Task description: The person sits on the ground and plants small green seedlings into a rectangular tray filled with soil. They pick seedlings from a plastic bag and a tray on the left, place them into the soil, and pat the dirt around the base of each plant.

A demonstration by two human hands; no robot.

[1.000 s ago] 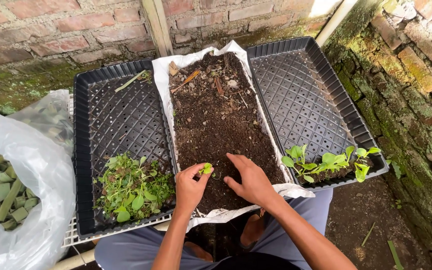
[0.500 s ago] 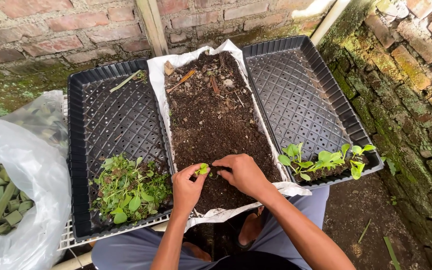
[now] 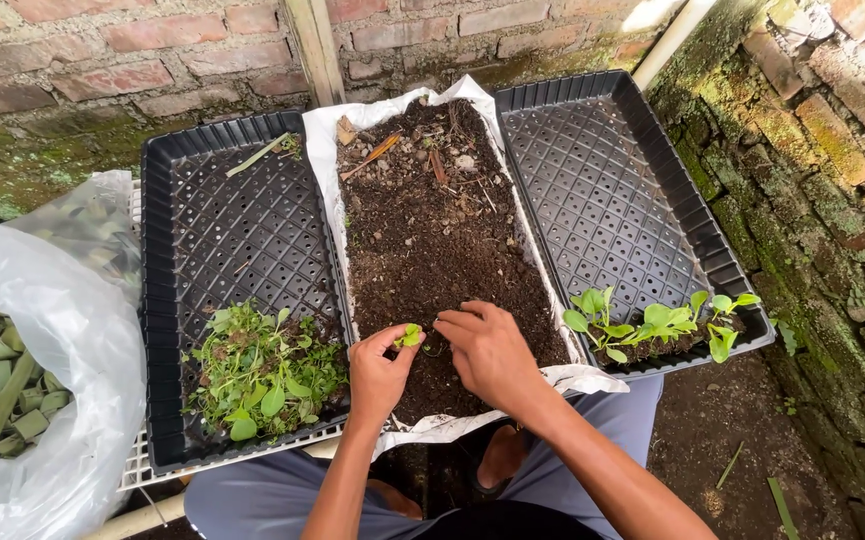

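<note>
Left hand point(image 3: 380, 368) pinches a small green seedling point(image 3: 409, 335) over the near edge of the white-lined bed of dark soil point(image 3: 432, 240); right hand point(image 3: 492, 350), fingers curled, presses the soil beside it. A few planted seedlings point(image 3: 652, 325) line the right black tray's point(image 3: 602, 170) near edge; a loose heap of seedlings point(image 3: 262, 370) waits in the left black tray point(image 3: 222, 220).

Far soil point(image 3: 432, 200) open to my reach; seedlings point(image 3: 652, 325) crowd the near right tray point(image 3: 602, 170), weeds point(image 3: 262, 370) the near left.

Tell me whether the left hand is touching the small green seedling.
Touching. The head view shows the left hand pinching the seedling between thumb and fingertips over the soil; no gap shows between them.
</note>
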